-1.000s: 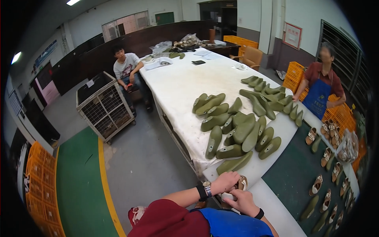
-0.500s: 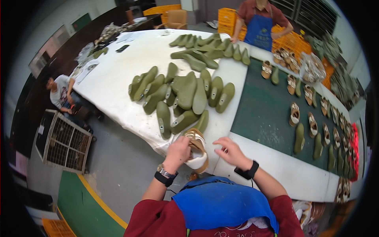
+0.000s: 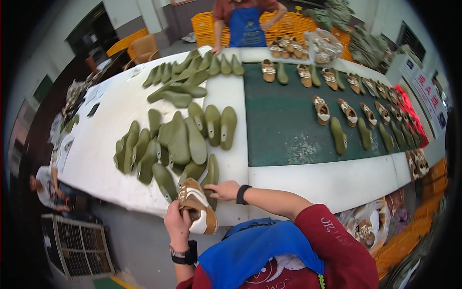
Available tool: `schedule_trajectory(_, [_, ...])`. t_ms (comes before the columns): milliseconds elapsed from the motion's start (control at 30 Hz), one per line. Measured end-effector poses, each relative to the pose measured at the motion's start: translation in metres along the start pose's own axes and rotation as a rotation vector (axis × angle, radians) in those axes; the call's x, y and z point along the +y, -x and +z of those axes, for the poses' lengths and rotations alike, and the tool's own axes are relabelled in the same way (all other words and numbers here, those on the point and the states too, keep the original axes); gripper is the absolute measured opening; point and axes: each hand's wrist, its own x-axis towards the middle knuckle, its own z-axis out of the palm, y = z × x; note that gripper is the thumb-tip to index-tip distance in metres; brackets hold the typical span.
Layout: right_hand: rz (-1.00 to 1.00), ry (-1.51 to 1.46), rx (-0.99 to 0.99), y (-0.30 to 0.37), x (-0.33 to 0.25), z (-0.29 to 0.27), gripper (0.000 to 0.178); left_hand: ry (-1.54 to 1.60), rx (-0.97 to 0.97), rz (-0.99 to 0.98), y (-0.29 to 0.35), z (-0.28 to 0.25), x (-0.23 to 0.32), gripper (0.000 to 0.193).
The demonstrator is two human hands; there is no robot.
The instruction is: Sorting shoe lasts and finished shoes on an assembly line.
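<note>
My left hand (image 3: 179,222) grips a brown-and-white shoe (image 3: 198,200) by the edge of its opening, its toe pointing away from me. The shoe is held just over the near edge of the table. Close beside it, my right hand (image 3: 225,190) has its fingers across a green shoe last (image 3: 211,169) at the near side of the pile, index finger stretched and the others curled. Part of that last is hidden behind the fingers and the shoe. More green lasts (image 3: 180,142) lie heaped just beyond both hands.
The white table (image 3: 103,144) carries another group of lasts (image 3: 180,72) farther back. To the right, a green mat (image 3: 284,139) holds rows of shoes (image 3: 347,111) and lasts (image 3: 338,137). A co-worker in a blue apron (image 3: 246,29) stands across the table; a wire-sided cart (image 3: 79,248) stands lower left.
The view has swung to the right. My right hand, raised with nothing in it before, has come down onto a green last beside the shoe. My left hand still holds the shoe.
</note>
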Motion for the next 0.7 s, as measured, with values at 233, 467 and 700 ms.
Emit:
schedule_trajectory(233, [-0.023, -0.088, 0.182, 0.044, 0.064, -0.013, 0.044, 0.080, -0.028, 0.111, -0.036, 0.027, 0.014, 0.028])
schedule_trajectory(467, [0.223, -0.141, 0.169, 0.047, 0.043, -0.003, 0.054, 0.123, -0.036, 0.178, -0.049, 0.044, 0.034, 0.025])
schedule_trajectory(700, [-0.012, -0.559, 0.063, 0.085, 0.089, -0.020, 0.053, 0.146, -0.033, 0.208, -0.049, 0.045, 0.041, 0.022])
